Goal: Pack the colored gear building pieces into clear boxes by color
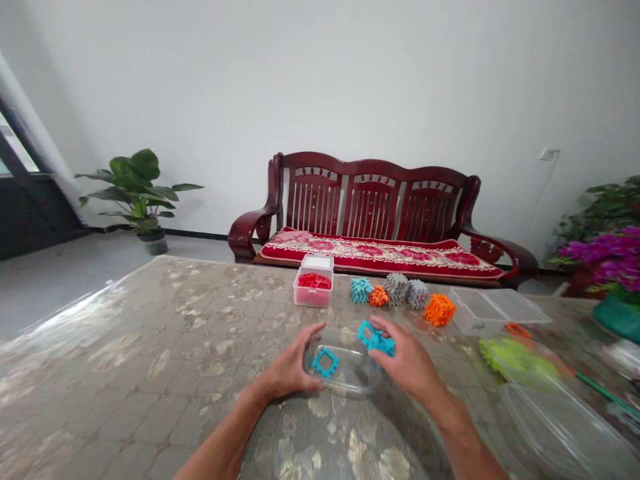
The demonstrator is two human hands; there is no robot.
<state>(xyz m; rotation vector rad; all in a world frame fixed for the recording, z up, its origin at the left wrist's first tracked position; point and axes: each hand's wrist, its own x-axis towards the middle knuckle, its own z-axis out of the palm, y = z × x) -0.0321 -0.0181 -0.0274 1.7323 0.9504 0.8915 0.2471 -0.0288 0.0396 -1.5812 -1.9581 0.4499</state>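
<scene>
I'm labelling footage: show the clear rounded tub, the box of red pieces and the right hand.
Clear rounded tub [354, 365]: head view, bare floor.
Box of red pieces [313, 298]: head view, front wall.
Right hand [407, 355]: head view, middle of hand.

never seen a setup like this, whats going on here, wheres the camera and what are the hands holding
No machine here: this is a person working bare-handed, seen by a camera worn on the head. The left hand, fingers spread, curves around one end of a clear tub with a blue piece inside. The right hand holds more blue pieces near the tub's other end. Farther back on the patterned table stand a box of red pieces and a row of teal, orange and grey blocks; a wooden bench is behind.
</scene>
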